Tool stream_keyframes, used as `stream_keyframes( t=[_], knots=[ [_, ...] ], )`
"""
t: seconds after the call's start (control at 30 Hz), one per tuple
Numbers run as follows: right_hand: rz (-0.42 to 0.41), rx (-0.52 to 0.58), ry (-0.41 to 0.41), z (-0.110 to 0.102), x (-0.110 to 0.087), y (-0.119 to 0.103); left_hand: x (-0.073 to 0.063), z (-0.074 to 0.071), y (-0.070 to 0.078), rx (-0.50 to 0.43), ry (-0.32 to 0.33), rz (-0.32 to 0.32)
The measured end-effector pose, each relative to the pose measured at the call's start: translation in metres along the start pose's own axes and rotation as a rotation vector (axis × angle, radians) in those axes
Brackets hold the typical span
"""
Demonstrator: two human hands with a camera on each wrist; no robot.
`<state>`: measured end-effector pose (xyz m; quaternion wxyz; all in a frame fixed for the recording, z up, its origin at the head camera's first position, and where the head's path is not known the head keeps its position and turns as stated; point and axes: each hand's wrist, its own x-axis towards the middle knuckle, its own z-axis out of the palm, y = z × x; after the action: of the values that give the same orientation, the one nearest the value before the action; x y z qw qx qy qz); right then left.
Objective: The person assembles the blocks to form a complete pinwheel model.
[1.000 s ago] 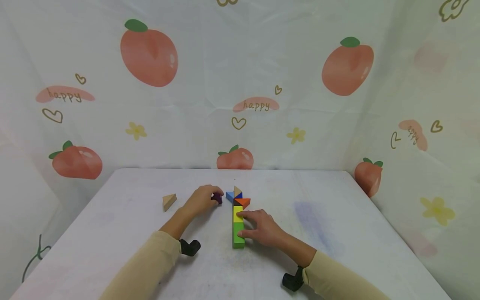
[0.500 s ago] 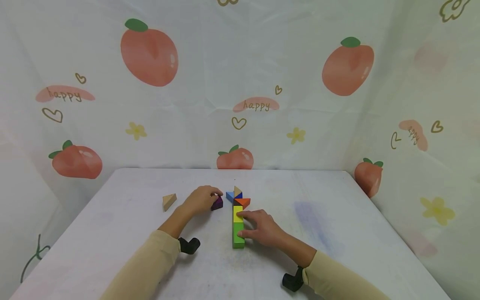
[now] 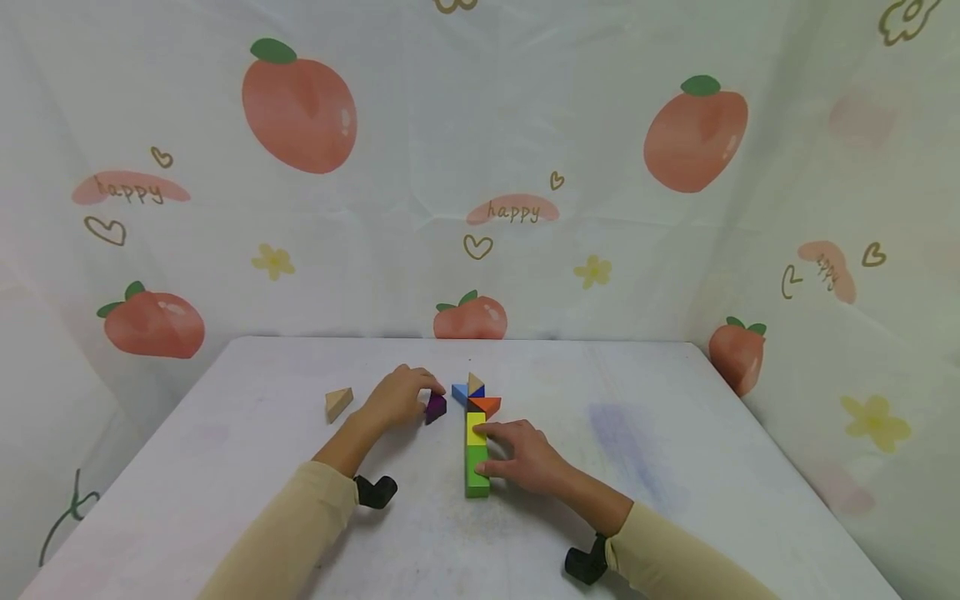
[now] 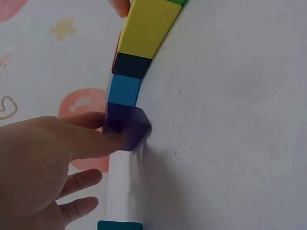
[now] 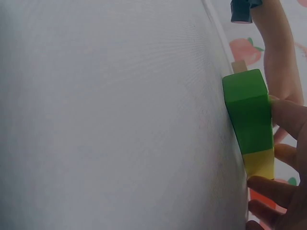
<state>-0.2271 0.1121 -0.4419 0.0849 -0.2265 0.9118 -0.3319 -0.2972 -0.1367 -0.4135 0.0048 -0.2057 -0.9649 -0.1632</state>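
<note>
My left hand (image 3: 393, 400) pinches a purple block (image 3: 436, 407) between thumb and fingers, just left of a row of coloured blocks. In the left wrist view the purple block (image 4: 128, 125) is blurred and overlaps the end of the blue block (image 4: 124, 90). The index finger of my right hand (image 3: 531, 454) touches the yellow block (image 3: 476, 420), and its thumb touches the green block (image 3: 476, 487). Beyond the yellow block sit an orange-red triangle (image 3: 490, 404), a light blue triangle (image 3: 459, 393), a dark blue piece (image 3: 478, 391) and a plain wood triangle (image 3: 473, 384).
Off to the left, a loose plain wood triangle (image 3: 339, 404) lies on the white table (image 3: 255, 467). Behind the table hangs a curtain (image 3: 405, 167) printed with peaches. In the left wrist view a teal edge (image 4: 120, 225) shows at the bottom; its kind is unclear.
My left hand has turned the purple block and brought it slightly nearer to me, so more of it shows. The right hand and the row of blocks have not moved.
</note>
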Motion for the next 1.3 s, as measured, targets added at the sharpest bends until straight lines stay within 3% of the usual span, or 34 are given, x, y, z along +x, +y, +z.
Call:
stream_keyframes(
  t=[0.3,0.87,1.3],
  knots=[
    [-0.009,-0.003,0.005,0.000,0.000,0.001,0.002,0.004,-0.001,-0.039,0.002,-0.025],
    [-0.020,-0.012,0.010,0.000,-0.001,0.000,0.012,0.027,0.003,-0.174,0.044,-0.177],
    [-0.031,-0.008,0.009,-0.002,-0.002,0.000,0.018,0.032,0.007,-0.190,0.048,-0.195]
  ],
)
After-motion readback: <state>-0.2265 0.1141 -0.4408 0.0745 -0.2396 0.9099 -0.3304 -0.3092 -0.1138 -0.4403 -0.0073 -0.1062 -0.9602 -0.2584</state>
